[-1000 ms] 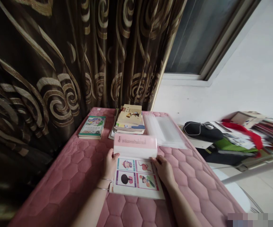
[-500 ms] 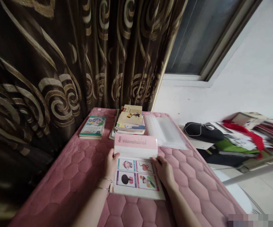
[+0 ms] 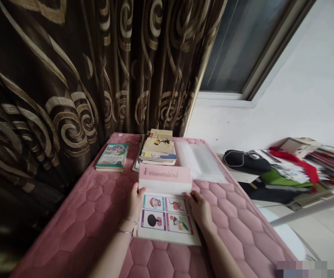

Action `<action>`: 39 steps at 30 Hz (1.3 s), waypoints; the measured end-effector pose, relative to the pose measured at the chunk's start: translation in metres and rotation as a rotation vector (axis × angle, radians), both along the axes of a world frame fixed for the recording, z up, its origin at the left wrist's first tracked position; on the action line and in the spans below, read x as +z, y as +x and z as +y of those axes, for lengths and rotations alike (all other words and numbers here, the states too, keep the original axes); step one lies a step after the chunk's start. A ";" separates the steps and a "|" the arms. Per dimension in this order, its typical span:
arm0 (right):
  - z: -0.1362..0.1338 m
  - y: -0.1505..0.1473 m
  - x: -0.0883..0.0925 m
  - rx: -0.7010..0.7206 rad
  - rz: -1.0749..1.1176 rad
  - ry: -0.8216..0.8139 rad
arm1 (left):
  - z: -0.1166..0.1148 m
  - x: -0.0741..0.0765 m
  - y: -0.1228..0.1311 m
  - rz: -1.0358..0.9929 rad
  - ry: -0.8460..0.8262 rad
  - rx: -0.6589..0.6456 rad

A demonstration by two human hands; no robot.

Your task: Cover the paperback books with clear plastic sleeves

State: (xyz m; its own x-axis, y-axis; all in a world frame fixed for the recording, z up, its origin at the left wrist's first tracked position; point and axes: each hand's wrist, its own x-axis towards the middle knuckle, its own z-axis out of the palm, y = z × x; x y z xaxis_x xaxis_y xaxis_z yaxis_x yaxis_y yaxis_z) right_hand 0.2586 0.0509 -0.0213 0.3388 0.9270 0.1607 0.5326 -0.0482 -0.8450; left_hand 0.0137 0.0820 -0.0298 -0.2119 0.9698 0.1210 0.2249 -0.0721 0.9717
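A picture book (image 3: 167,238) lies on the pink quilted surface, its page showing several framed cartoon pictures. At its far end, a pink-and-white flap (image 3: 165,179) stands partly raised; whether it is a page or a cover fold I cannot tell. My left hand (image 3: 135,199), with metal bangles at the wrist, is closed on the left edge near the fold, thumb on top. On the opposite edge, my right hand (image 3: 198,206) grips the book at the same height, fingers bent over it. The undersides of both hands are hidden.
Behind the book is a stack of books (image 3: 158,144), with a green-covered book (image 3: 113,155) to its left. Clear plastic sheets (image 3: 203,162) lie at the right. A patterned curtain (image 3: 120,69) hangs behind; a cluttered shelf (image 3: 282,173) stands beyond the right edge.
The whole view has shifted very slightly. Both hands keep the same hold on the book, and the flap stands much as before.
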 end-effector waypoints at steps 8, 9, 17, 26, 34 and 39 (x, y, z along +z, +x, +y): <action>0.001 -0.002 0.002 -0.031 -0.064 0.029 | 0.001 0.003 0.001 0.071 0.013 -0.024; 0.001 -0.002 0.002 -0.034 -0.067 0.031 | 0.001 0.003 0.001 0.065 0.010 -0.032; 0.001 0.000 -0.004 0.004 0.054 0.069 | 0.001 0.004 0.003 0.137 -0.005 -0.019; 0.001 -0.004 0.000 -0.023 -0.054 0.043 | 0.001 0.006 0.004 0.156 -0.002 -0.020; 0.002 -0.004 0.000 -0.039 -0.081 0.006 | 0.005 0.003 0.004 0.287 -0.015 0.037; 0.003 -0.005 0.000 -0.045 -0.069 0.012 | 0.005 0.001 0.003 0.259 0.004 0.017</action>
State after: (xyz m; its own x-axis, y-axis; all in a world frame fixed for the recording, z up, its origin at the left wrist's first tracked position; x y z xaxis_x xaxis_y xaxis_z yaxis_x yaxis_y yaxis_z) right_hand 0.2540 0.0543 -0.0210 0.3677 0.9091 0.1956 0.5868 -0.0636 -0.8073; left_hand 0.0166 0.0873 -0.0288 -0.1894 0.9659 0.1767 0.4675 -0.0696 0.8812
